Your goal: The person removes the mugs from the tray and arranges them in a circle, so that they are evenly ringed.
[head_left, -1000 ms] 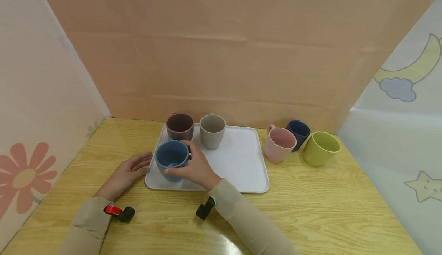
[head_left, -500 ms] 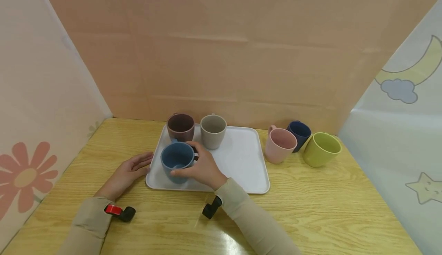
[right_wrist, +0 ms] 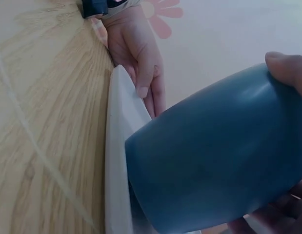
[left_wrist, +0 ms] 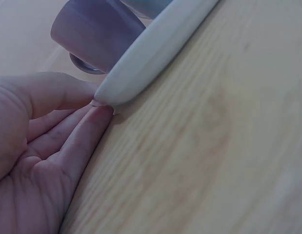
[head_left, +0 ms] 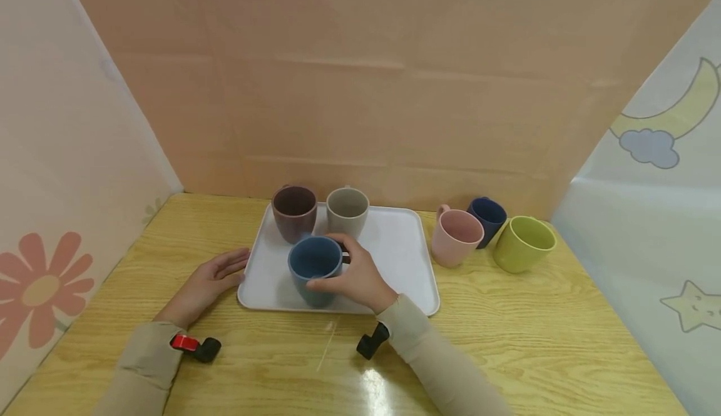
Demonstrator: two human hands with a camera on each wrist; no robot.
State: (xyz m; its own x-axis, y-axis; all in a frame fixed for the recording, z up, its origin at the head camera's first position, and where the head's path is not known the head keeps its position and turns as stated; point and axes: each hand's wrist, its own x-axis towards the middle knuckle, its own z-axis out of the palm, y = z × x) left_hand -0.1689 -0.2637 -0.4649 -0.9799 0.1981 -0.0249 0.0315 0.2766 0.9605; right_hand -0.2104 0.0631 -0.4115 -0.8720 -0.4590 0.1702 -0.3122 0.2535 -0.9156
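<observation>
In the head view my right hand [head_left: 358, 278] grips a blue mug [head_left: 314, 259] by its side, thumb on the near wall. The mug is upright at the front middle of a white tray [head_left: 398, 266]. The right wrist view shows the mug's base [right_wrist: 141, 170] low inside the tray rim; whether it touches the tray floor I cannot tell. My left hand [head_left: 207, 281] lies at the tray's left edge. In the left wrist view, its thumb and fingers pinch the rim [left_wrist: 126, 83]. A brown mug [head_left: 294, 213] and a grey-beige mug [head_left: 347, 209] stand at the tray's back.
Right of the tray, on the wooden table [head_left: 507, 341], stand a pink mug [head_left: 453, 238], a navy mug [head_left: 487, 216] and a yellow-green mug [head_left: 522, 244]. A tan backdrop [head_left: 360, 91] rises behind, with printed white panels on both sides.
My right hand has shifted the blue mug rightward and slightly nearer along the tray, away from the brown mug. The left hand and the other mugs stay where they were.
</observation>
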